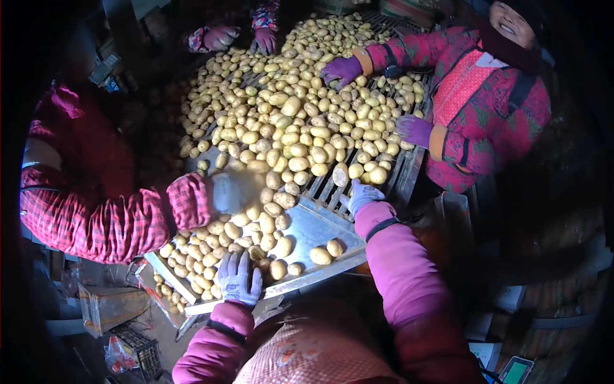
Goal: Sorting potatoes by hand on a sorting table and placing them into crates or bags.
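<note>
My left hand (240, 279), in a pale grey-purple glove, lies at the near rim of a metal chute (313, 227). Its fingers are stretched out and touch the potatoes (211, 261) heaped there. My right hand (363, 196), gloved alike, is over the near right end of the slatted rack (329, 192). Its thumb and fingers are apart, and nothing shows between them. Just beyond its fingertips sits a potato with a brownish face (340, 174); whether they touch I cannot tell. A few loose potatoes (321, 255) rest on the chute's right part.
A co-worker's blurred gloved hand (226, 193) reaches in from the left. At the right, another person's purple gloves (343, 70) rest among the potatoes. More gloved hands (220, 38) are at the far side. A dark crate (137, 351) and a lit green screen (515, 370) are low down.
</note>
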`<act>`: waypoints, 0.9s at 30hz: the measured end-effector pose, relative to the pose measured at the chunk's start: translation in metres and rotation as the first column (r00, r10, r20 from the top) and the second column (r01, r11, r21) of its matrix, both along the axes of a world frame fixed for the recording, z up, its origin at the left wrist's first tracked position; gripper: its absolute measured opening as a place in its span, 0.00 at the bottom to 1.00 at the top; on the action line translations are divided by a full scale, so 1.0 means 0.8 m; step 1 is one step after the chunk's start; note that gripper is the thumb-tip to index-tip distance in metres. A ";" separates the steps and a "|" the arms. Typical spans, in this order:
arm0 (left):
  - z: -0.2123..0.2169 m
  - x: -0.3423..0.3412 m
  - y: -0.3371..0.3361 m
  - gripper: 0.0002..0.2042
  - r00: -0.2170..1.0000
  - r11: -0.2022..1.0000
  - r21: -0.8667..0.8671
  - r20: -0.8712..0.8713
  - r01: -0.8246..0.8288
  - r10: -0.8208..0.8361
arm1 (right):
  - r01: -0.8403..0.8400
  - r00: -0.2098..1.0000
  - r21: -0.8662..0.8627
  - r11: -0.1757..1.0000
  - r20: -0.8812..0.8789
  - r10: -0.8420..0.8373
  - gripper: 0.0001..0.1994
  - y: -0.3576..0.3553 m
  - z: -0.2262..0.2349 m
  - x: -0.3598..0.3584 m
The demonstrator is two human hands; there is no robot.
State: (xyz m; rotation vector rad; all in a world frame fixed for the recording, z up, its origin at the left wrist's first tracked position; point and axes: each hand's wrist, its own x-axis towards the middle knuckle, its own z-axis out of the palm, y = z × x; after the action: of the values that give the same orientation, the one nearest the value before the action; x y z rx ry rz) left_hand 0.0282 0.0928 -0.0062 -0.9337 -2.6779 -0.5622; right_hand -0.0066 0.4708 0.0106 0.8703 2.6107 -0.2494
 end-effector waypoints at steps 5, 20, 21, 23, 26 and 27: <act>-0.006 0.004 -0.001 0.25 0.996 0.998 0.015 0.073 -0.055 0.053 | -0.067 0.977 0.071 0.995 -0.197 0.080 0.23 0.007 -0.007 0.011; 0.008 0.002 0.002 0.23 0.999 1.000 0.003 0.031 0.016 -0.016 | 0.109 0.976 -0.157 0.982 -0.169 -0.136 0.21 -0.018 -0.021 -0.081; 0.015 0.006 0.001 0.22 0.999 0.999 0.021 -0.017 0.043 -0.043 | -0.045 0.999 -0.119 0.992 -0.033 0.042 0.21 -0.021 -0.026 -0.079; 0.025 0.015 0.004 0.19 0.999 0.996 0.079 -0.020 0.035 -0.034 | 0.002 0.997 -0.093 0.996 -0.073 -0.009 0.23 -0.030 -0.037 -0.075; 0.027 0.019 0.007 0.18 0.998 0.993 0.112 -0.057 0.028 -0.021 | -0.072 0.954 -0.382 0.921 -0.296 -0.048 0.26 -0.022 -0.041 -0.054; 0.023 0.018 0.007 0.19 0.999 0.993 0.118 -0.037 0.031 -0.026 | -0.167 0.917 -0.547 0.821 -0.392 -0.075 0.28 -0.013 -0.035 -0.042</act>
State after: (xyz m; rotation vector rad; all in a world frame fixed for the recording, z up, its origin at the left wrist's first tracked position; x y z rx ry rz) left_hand 0.0425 0.0987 0.0123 -0.9411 -2.5719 -0.6961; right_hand -0.0400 0.4604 -0.0175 0.5722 2.6419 -1.2477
